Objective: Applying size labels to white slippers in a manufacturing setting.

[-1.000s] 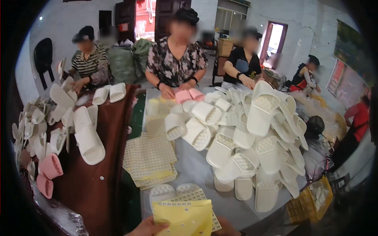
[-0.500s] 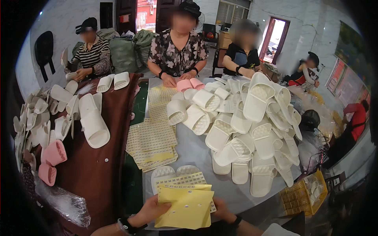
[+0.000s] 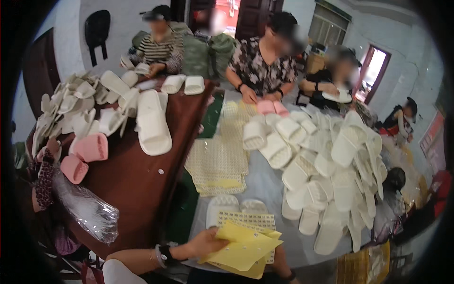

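Observation:
My left hand point(image 3: 208, 242) pinches the edge of several yellow sticker sheets point(image 3: 243, 246), held over the near table edge. One sheet shows its plain yellow back with a few small white spots. A printed sticker sheet point(image 3: 262, 220) pokes out behind them. My right hand point(image 3: 280, 255) is at the sheets' right edge, its fingers hidden behind the paper. Just beyond the sheets lie a white slipper point(image 3: 222, 206) and a second white slipper point(image 3: 254, 206), side by side and partly covered.
White slippers point(image 3: 343, 189) are heaped on the right; more sticker sheets point(image 3: 220, 158) lie mid-table. The brown-covered table point(image 3: 137, 199) bears white slippers, pink slippers point(image 3: 92, 147) and clear plastic bags point(image 3: 87, 208). Several people work around. A yellow basket point(image 3: 364, 262) stands lower right.
The view has swung left, so the scene sits further right. The yellow sheets have tilted and fanned apart in my left hand. A co-worker's patterned sleeve now shows at the far left.

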